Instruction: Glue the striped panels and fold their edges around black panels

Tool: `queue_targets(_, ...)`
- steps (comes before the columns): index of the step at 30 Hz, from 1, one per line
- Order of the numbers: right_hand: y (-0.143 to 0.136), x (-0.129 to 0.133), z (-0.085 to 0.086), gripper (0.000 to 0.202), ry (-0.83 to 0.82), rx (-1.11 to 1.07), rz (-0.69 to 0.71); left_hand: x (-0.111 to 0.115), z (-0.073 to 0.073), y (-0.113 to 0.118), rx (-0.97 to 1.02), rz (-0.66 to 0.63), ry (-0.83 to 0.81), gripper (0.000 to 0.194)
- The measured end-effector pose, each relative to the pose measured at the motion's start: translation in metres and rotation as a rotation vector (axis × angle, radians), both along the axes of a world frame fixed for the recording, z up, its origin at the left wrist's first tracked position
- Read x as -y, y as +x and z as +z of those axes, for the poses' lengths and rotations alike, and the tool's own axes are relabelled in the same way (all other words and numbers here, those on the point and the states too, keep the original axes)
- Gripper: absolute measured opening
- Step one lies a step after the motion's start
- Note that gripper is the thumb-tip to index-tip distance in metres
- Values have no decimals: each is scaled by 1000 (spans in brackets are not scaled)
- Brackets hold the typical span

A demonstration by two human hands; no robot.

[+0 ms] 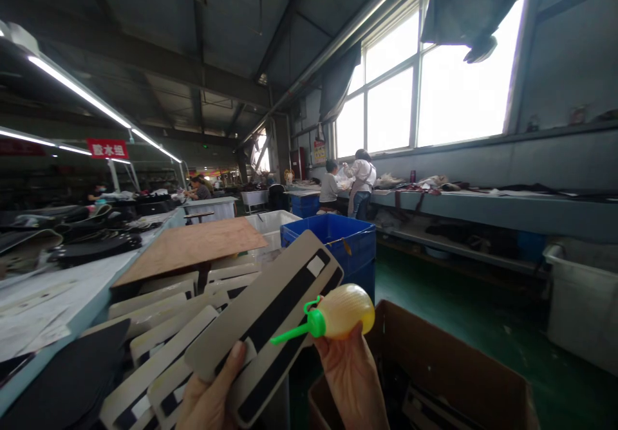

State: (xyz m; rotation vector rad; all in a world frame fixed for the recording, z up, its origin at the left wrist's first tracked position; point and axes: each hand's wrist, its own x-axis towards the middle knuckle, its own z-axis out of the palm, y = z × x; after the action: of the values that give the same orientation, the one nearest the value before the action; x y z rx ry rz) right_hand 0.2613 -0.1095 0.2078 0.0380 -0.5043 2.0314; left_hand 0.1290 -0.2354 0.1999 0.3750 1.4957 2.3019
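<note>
My left hand (212,388) grips a beige panel (263,295) with a black strip and small white patches, thumb on its face. A second like panel (284,369) lies behind it, partly covered; it seems to be in the same grip. In my right hand (350,372) is a squeeze bottle (345,311) of yellowish liquid with a green cap and a long green nozzle. The bottle lies on its side, its nozzle pointing left across the panels. My right fingers wrap under it and are partly hidden.
More beige panels (168,346) lie in rows at the left, near a brown board (193,246) and black sheets (72,372). A cardboard box (454,346) stands at the lower right, a blue bin (357,237) ahead. Two people (362,179) stand by the window bench (483,208).
</note>
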Motion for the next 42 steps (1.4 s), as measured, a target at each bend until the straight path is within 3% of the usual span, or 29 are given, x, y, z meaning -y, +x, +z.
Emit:
queue_targets(3, 0, 0, -4, 55, 55, 33, -77, -11, 17, 8, 220, -65, 45, 27)
queue_targets(5, 1, 1, -5, 63, 113, 81, -131, -15, 9, 13, 234, -44, 38, 29)
queue_targets(11, 2, 6, -11, 84, 194, 160, -268, -19, -39, 15, 139, 32, -43, 38)
queue_targets(16, -2, 12, -12, 76, 263, 170, -204, -16, -43, 11, 73, 57, -69, 40)
queue_targets(19, -8, 20, -4, 84, 277, 174, -208, -11, -41, 8, 50, 96, -68, 37)
queue_targets(23, -12, 27, 2, 91, 281, 194, -229, -6, -30, 9, 82, 131, -40, 29)
queue_targets(29, -2, 20, -8, 77, 288, 169, -221, -13, 24, 24, 230, 110, 99, 25)
queue_targets(32, 4, 15, -12, 69, 308, 149, -237, -15, 35, 31, 309, 121, 136, 23)
queue_targets(34, 6, 13, -11, 69, 304, 138, -264, -14, 25, 30, 312, 118, 108, 20)
queue_targets(39, 2, 19, -7, 76, 290, 147, -282, -10, -31, 14, 25, 65, -15, 22)
queue_targets(42, -2, 24, -5, 80, 252, 154, -303, -8, -50, 6, -93, 84, -42, 21)
